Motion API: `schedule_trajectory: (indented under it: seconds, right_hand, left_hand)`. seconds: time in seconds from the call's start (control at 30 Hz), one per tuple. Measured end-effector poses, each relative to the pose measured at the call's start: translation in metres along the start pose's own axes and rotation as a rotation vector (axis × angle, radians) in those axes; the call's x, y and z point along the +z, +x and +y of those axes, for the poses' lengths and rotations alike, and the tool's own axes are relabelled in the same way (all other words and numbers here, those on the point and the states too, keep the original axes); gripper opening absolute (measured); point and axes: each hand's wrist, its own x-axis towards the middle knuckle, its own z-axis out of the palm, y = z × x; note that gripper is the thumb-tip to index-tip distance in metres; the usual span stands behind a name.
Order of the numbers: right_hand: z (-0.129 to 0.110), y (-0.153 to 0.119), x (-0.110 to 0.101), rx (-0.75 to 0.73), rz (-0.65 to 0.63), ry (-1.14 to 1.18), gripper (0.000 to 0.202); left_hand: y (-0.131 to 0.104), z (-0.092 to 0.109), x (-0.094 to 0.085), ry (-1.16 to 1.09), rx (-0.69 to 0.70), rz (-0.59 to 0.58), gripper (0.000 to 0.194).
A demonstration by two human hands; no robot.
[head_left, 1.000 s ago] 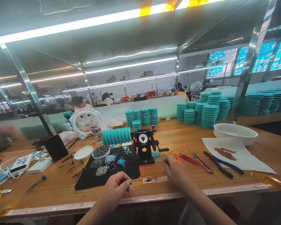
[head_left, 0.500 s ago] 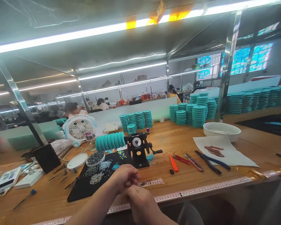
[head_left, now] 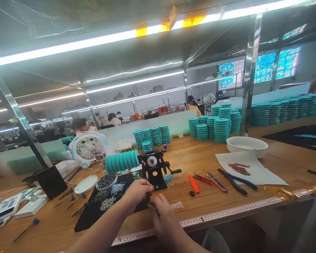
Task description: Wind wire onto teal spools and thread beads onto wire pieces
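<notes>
l hand (head_left: pixel 139 192) pinched, contents unclear; r hand (head_left: pixel 163 215) part-curled just beside, hold unclear.

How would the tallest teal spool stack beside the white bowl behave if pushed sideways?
The stack would probably tip or shear apart: it is tall and narrow, with no visible strap. Its round spools might roll across the tabletop if landing on edge. They look stiff: none sags.

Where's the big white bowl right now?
In the head view, the white bowl sits on the right side of the wooden table, just behind the white sheet with the brown strips on it.
</notes>
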Motion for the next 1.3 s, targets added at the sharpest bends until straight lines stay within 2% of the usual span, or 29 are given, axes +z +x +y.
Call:
schedule_trajectory:
  seconds: [0.1,0.2,0.33,0.47,0.7,0.87,1.07,1.17,1.3]
  right_hand:
    - [0.008,0.01,0.001,0.191,-0.006,0.229,0.026]
    - [0.02,0.026,0.006,0.411,-0.048,0.44,0.043]
    - [0.033,0.043,0.013,0.5,-0.038,0.553,0.06]
    - [0.039,0.047,0.01,0.486,-0.014,0.587,0.057]
    - [0.046,0.046,-0.005,0.384,0.015,0.459,0.028]
    - [0.046,0.044,-0.009,0.304,0.005,0.317,0.023]
    - [0.034,0.039,-0.02,0.205,0.012,0.091,0.016]
    - [0.034,0.03,-0.037,0.194,-0.023,0.024,0.012]
    - [0.042,0.014,-0.07,0.209,-0.02,-0.034,0.013]
  left_hand:
    - [0.002,0.001,-0.001,-0.018,0.005,0.026,0.007]
    - [0.002,-0.003,0.002,-0.081,-0.021,0.052,0.011]
    - [0.003,-0.011,0.004,-0.201,-0.117,0.043,0.012]
    - [0.009,-0.015,0.002,-0.317,-0.251,-0.01,0.011]
    - [0.015,-0.012,-0.003,-0.464,-0.415,-0.131,0.013]
    - [0.016,-0.013,-0.004,-0.522,-0.435,-0.179,0.016]
    - [0.014,-0.016,-0.001,-0.515,-0.404,-0.179,0.014]
    - [0.013,-0.021,0.0,-0.511,-0.371,-0.16,0.013]
    - [0.013,-0.026,0.0,-0.516,-0.353,-0.156,0.011]
